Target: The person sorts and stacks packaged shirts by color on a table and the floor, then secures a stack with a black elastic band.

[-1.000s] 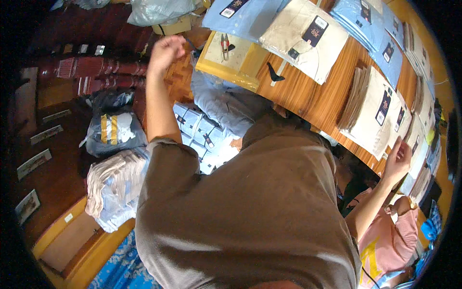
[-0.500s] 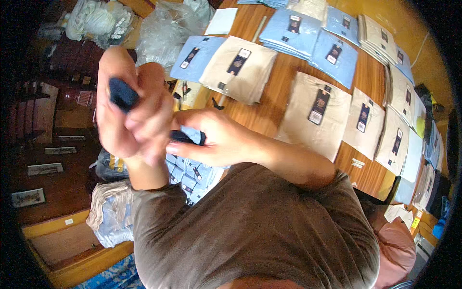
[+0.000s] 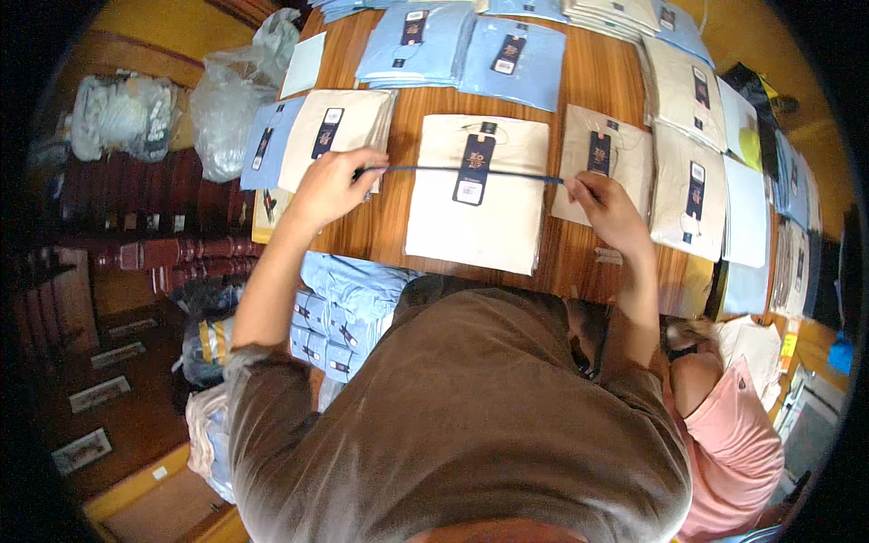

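Note:
A thin dark blue band point(image 3: 523, 175) is stretched straight between my two hands. My left hand point(image 3: 339, 184) is closed on its left end, and my right hand point(image 3: 608, 208) pinches its right end. The band runs across a cream folded garment point(image 3: 475, 235) in a clear bag, passing over its dark hang tag point(image 3: 474, 163). From this view I cannot tell whether the band touches the bag. Beside my left hand lies a cream bagged garment stack point(image 3: 362, 118); near my right hand is a smaller cream bagged garment point(image 3: 575, 136).
The wooden table point(image 3: 403, 217) carries blue bagged garments point(image 3: 534, 81) and more cream ones point(image 3: 670, 213) on the right. A clear plastic bag heap point(image 3: 231, 113) stands at the left. Bundled blue garments point(image 3: 312, 317) sit below the table edge. A person in a pink top point(image 3: 733, 443) is close at right.
My hands were close together at the left, each with dark material; they have moved apart over the table, drawing the band out straight. The view has shifted, and the person in pink shows more.

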